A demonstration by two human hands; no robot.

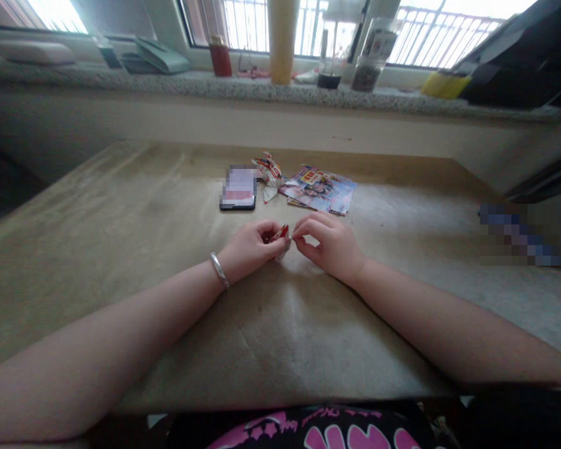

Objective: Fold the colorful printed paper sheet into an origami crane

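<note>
In the middle of the table, my left hand (250, 249) and my right hand (330, 246) pinch a small folded piece of red-and-white printed paper (280, 240) between their fingertips. Much of the paper is hidden by my fingers. A silver bangle (219, 270) circles my left wrist. Just beyond my hands lie a crumpled, folded paper shape (267, 174) of similar print and a glossy printed leaflet (320, 190). A smartphone (238, 187) with a blurred screen lies to their left.
A tan mat (262, 337) covers the table. A blurred object (518, 237) lies at the right. Behind the table, a speckled stone windowsill (262, 90) holds a red cup (220, 57), a tall yellow cylinder (283, 37), a jar (369, 56) and other items.
</note>
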